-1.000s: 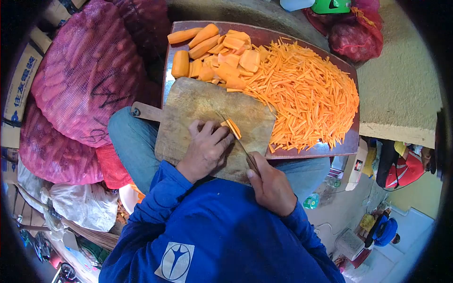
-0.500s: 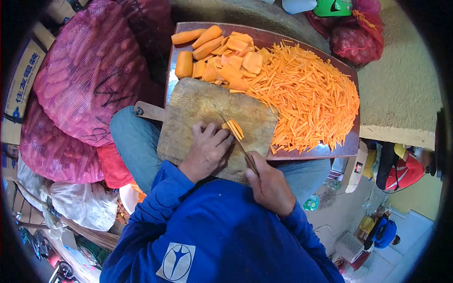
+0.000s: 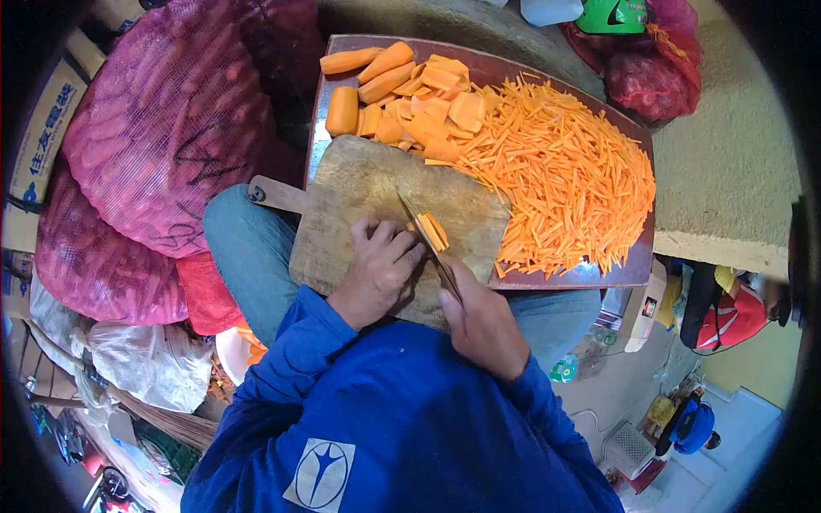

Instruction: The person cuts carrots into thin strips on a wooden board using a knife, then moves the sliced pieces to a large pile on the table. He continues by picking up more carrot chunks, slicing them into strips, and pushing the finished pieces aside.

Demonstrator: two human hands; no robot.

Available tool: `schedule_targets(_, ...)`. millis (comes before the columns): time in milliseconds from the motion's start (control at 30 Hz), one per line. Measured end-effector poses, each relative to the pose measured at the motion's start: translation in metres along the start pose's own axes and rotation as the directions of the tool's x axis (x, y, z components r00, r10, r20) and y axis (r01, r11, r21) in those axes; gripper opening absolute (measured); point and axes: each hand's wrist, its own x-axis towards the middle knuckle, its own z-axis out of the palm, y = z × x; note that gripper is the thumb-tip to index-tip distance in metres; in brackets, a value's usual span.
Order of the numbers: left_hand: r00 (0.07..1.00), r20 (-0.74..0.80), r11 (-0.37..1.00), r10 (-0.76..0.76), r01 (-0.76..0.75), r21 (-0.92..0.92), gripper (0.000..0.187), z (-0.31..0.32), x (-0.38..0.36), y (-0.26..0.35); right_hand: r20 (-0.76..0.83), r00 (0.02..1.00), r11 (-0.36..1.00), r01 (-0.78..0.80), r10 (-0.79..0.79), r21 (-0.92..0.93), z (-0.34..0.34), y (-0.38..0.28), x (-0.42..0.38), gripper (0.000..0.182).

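My right hand (image 3: pixel 485 323) is closed around the handle of a knife (image 3: pixel 422 231), whose blade points up and left across a worn wooden cutting board (image 3: pixel 342 192). Just right of the blade lie a few cut carrot sticks (image 3: pixel 434 232). My left hand (image 3: pixel 385 267) rests on the board with curled fingers, close along the blade's left side. A sliver of carrot (image 3: pixel 411 227) shows by its fingertips; the rest is hidden under them. Beyond the board are carrot slices (image 3: pixel 438 109) and a large heap of carrot sticks (image 3: pixel 564 179).
The board sits on a dark red tabletop (image 3: pixel 547 280) over my lap. Peeled whole carrots (image 3: pixel 386 61) lie at its far left. Full mesh sacks (image 3: pixel 171 128) stand at left, a smaller red mesh bag (image 3: pixel 654 81) at top right. Other people (image 3: pixel 731 316) are at far right.
The knife has shifted slightly left relative to the carrot, and the cut sticks now lie right of the blade. My left hand has barely moved. The whole view has shifted a little.
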Motion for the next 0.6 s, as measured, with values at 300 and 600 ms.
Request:
schedule_targets(300,0.999,-0.034,1.000,-0.018,0.018,-0.006,0.043,0.006,-0.005,-0.001,-0.007,0.998,0.997,0.069,-0.068,0.022,-0.006,-0.001,-0.012,0.041)
schedule_targets(600,0.999,-0.038,1.000,-0.027,0.026,-0.014,0.041,0.008,-0.004,-0.003,-0.052,0.996,0.997,0.077,-0.075,0.032,0.001,0.002,0.012,0.039)
